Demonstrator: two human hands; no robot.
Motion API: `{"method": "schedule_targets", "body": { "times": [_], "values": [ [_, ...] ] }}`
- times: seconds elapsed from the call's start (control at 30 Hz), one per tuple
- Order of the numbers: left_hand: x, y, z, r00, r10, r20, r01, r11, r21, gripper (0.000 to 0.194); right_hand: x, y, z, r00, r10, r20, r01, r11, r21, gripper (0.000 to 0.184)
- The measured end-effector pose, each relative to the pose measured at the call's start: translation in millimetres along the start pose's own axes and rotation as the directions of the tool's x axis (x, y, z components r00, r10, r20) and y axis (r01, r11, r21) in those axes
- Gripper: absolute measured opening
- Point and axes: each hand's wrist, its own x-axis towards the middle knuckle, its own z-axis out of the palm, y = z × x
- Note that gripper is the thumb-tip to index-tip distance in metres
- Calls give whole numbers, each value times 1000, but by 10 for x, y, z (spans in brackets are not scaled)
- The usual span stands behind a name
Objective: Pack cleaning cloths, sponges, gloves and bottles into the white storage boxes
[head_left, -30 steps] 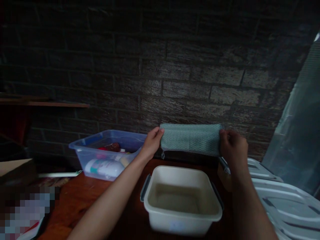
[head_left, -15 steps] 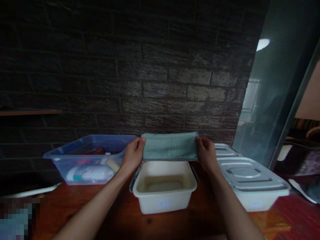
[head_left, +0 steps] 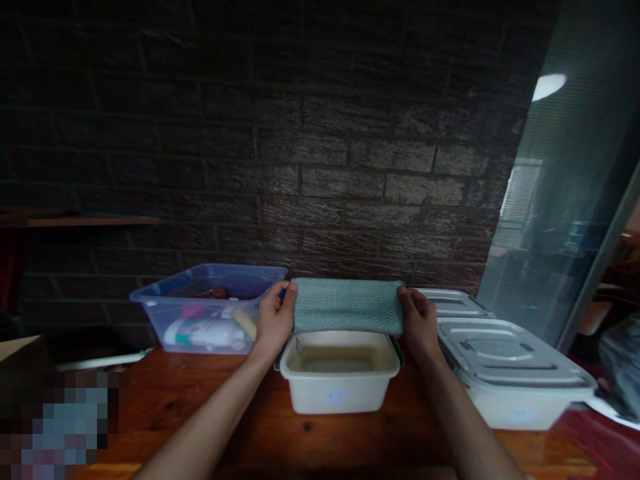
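Note:
A green textured cloth with a dark stitched edge is stretched between my hands, above the back rim of a white plastic tub. My left hand pinches its left end, thumb toward me. At the right end, my right hand grips the cloth's upper corner. Below, the white tub stands on the wooden table with cloudy liquid inside. A short dark thread or strip hangs under the cloth's lower left corner, over the tub.
A clear blue bin on the left holds a white bottle and other items. Two white boxes with grey lids stand on the right. The wooden table meets a dark brick wall behind; glass lies at right.
The view has turned a little to the left, so things sit farther right. My hands still hold the cloth stretched; its lower left corner now shows a dangling thread or strip.

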Motion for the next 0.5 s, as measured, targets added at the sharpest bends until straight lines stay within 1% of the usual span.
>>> {"method": "schedule_targets", "body": {
  "times": [0.1,0.23,0.37,0.5],
  "values": [
    [-55,-1,34,1000,6,-20,-6,1000,2,36,-23,29,3,999,-38,-36,38,999,-21,46],
    [-76,26,47,999,42,-7,-41,997,62,36,-7,19,-35,997,-73,-36,70,994,-88,43],
    [-37,55,8,997,75,32,-79,977,196,34,44,13,-53,996,-84,5,83,972,-219,45],
    [44,42,-33,994,49,95,-83,917,390,29,101,-17,-18,994,-74,86,104,901,-420,45]
  ]
}}
